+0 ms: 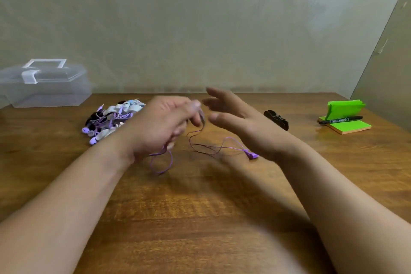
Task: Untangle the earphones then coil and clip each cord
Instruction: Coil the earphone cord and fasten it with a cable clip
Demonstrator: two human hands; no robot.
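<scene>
Behind both hands we see a pale wall (178,18) with a faint floral pattern, and a second wall angling in on the right-hand side. Below it a brown wooden table (200,218) fills the lower half of the view, and both forearms reach out over it.

Far out to the left of the left hand, against the wall, a clear plastic box (44,89) stands with its lid on and its handle up. The plastic is hazy, so we cannot tell what it holds.

Just beyond and left of the left hand lies a pile of earphones (111,120), purple, white and pale blue cords and buds bundled together.

The left hand (160,124) is curled and pinches a thin purple cord (209,149) at its fingertips. One loop hangs below that hand, and the rest trails down onto the table towards the right wrist, ending in a purple earbud (253,155) just below it. The right hand (242,122) is spread, fingers straight, close beside the left but blurred. We cannot tell whether it touches the cord.

Just past the right hand a black clip (277,119) lies on the wood. Well to its right sits a green sticky-note pad (347,127) with folded green paper (344,108) and a black marker (341,119) on top.
</scene>
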